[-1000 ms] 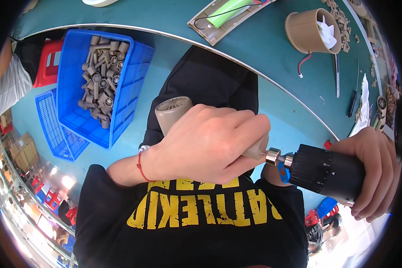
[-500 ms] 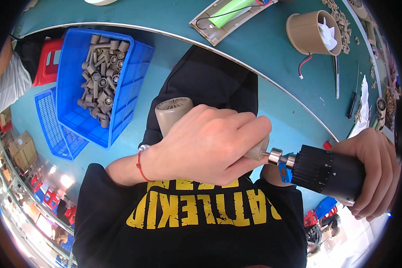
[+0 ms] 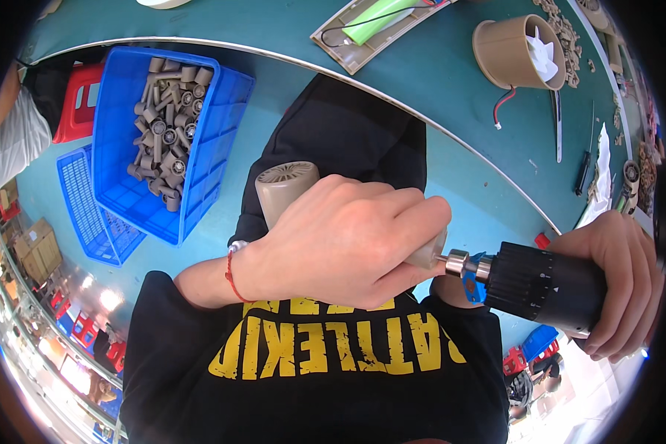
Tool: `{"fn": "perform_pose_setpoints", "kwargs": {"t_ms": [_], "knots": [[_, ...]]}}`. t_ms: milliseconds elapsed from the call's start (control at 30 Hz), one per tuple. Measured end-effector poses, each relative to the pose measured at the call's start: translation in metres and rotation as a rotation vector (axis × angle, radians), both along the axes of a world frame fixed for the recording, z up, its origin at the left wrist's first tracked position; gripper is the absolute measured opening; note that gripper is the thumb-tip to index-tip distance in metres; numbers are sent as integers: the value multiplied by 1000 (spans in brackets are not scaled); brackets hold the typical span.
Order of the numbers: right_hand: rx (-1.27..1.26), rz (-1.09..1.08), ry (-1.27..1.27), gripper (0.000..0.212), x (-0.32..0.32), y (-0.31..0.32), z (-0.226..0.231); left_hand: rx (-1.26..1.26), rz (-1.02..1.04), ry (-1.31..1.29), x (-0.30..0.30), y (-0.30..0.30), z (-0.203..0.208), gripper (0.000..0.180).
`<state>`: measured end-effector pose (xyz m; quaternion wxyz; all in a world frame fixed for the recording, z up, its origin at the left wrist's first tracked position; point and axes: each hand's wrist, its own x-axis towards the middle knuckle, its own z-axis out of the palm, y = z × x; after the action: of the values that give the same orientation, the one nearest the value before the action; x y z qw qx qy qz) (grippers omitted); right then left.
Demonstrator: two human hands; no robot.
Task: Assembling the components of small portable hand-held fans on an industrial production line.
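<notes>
My left hand [image 3: 340, 244] is closed around a grey-brown plastic housing [image 3: 283, 194]. One round end of it, with slots like a vent, sticks out beyond the wrist side, and its narrower end shows at my fingertips. Most of its middle is hidden by the hand. On the right, my right hand [image 3: 621, 285] grips a black electric screwdriver [image 3: 544, 287] lying almost level. Its metal bit meets the housing's narrow end between my left thumb and fingers; a screw there cannot be made out. Blue tape [image 3: 473, 287] hangs by the chuck.
A blue crate [image 3: 231, 126] of similar housings stands at the left, beside a blue basket [image 3: 78, 196] and red stool [image 3: 78, 111]. On the green table [image 3: 436, 81] are a tray with a green battery [image 3: 381, 22], a beige cup [image 3: 496, 52] with a white fan blade, and a screwdriver [image 3: 583, 174].
The screwdriver's numbered collar has turned slightly. Both hands hold nearly the same place, with the bit still at the housing's narrow end.
</notes>
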<state>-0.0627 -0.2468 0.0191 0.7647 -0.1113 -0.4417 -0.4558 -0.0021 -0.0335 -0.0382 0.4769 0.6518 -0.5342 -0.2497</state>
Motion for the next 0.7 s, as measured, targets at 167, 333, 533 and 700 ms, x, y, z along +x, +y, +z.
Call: {"fn": "perform_pose_setpoints", "kwargs": {"t_ms": [167, 333, 533, 700], "knots": [[-15, -11, -27, 10, 0, -1, -1, -8, 1, 6, 0, 0, -1, 39], [-28, -21, -56, 10, -4, -5, 3, 47, -35, 5, 1, 0, -1, 41], [-24, 4, -89, 13, 0, -12, -4, 66, -46, 11, 1, 0, 1, 34], [-12, 40, -114, 17, -7, -17, -5, 84, -117, 300, -5, -4, 7, 38]]}}
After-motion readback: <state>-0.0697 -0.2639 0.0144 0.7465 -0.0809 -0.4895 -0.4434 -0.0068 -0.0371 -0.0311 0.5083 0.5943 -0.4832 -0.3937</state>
